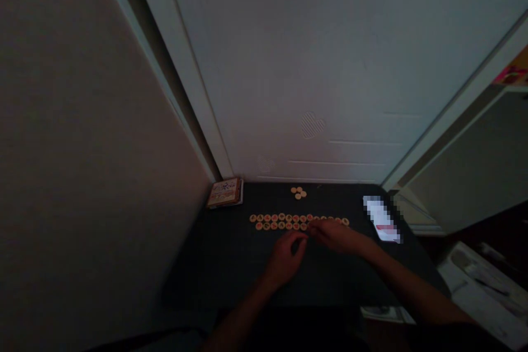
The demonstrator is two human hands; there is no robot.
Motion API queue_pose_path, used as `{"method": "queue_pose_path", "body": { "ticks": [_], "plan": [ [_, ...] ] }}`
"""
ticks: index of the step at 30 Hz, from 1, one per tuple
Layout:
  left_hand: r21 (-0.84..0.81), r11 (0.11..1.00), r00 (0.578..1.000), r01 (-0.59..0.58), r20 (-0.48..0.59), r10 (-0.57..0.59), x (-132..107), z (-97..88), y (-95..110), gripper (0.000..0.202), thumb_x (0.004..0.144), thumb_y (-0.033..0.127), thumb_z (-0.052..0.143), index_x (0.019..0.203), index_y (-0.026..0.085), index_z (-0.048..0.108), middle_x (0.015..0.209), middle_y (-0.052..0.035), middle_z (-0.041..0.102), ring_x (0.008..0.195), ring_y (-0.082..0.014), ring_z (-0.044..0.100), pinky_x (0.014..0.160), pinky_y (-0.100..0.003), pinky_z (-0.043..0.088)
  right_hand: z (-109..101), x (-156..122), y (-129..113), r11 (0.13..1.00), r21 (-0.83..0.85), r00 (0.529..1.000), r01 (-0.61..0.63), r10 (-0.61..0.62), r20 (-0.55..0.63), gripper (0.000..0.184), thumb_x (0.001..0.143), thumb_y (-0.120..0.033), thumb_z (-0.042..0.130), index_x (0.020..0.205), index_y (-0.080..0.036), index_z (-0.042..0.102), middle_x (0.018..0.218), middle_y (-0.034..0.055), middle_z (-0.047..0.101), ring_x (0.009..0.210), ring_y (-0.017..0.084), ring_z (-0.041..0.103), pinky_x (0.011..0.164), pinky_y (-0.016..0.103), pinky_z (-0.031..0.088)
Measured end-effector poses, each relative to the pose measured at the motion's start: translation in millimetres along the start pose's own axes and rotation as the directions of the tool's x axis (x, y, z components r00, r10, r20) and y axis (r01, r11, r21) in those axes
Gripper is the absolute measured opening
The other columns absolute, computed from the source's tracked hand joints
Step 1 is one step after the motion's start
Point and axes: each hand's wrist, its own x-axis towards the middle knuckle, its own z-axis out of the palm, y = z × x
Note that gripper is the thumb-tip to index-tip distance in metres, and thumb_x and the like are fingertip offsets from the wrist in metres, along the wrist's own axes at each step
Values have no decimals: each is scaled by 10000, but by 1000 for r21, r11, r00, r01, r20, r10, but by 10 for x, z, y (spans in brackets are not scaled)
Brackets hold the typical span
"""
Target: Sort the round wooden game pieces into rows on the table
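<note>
Pale wooden discs (289,221) lie in two close rows across the dark surface (231,264), and both our hands meet at the near edge of those rows. Our right hand (337,237) lies low, fingers stretched leftward. Its fingertips (312,229) touch or hang just over the discs near the middle of the front row. The light is too dim for us to tell whether its grip is closed on a disc. Our left hand (286,257) sits just beside it and nearer to us, fingers curled inward, thumb and forefinger close together just short of the front row. Whether that grip holds anything, we cannot tell either. Red and dark marks show on the disc faces, too small to read. The right end of the rows runs behind our right hand. Beyond the rows, near the far edge of the surface, a cluster of three discs (298,193) lies apart. At the far left corner rests a flat box (225,192) with a printed lid. Right of the rows lies a white blurred object (381,219) with a red patch. A pale wall panel (330,66) rises behind the surface.
</note>
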Motion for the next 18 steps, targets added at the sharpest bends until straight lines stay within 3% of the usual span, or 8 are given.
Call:
{"method": "queue_pose_path", "body": {
  "ticks": [4,13,18],
  "plan": [
    [3,1000,998,24,-56,-24,7,-2,-22,189,970,272,510,1012,244,692,1021,-36,731,934,-198,674,856,-340,538,26,14,-24,997,71,1000,10,-9,-17,175,976,-216,459,974,-193,633,884,45,699,792,163,645,698,238,435],
    [-24,999,993,34,-109,-36,16,-3,-20,156,944,338,574,966,238,692,954,-34,734,894,-204,674,834,-343,534,190,55,13,972,235,1000,4,-5,5,131,948,-320,575,1010,-206,594,844,20,751,760,166,717,653,227,491],
    [-147,979,980,139,-119,-157,34,23,-67,206,898,412,642,960,224,698,937,-37,750,852,-203,684,799,-332,541,138,76,-49,975,221,996,-25,42,-73,223,917,-420,630,935,-199,645,838,39,763,752,181,720,635,233,486]
  ]
}}
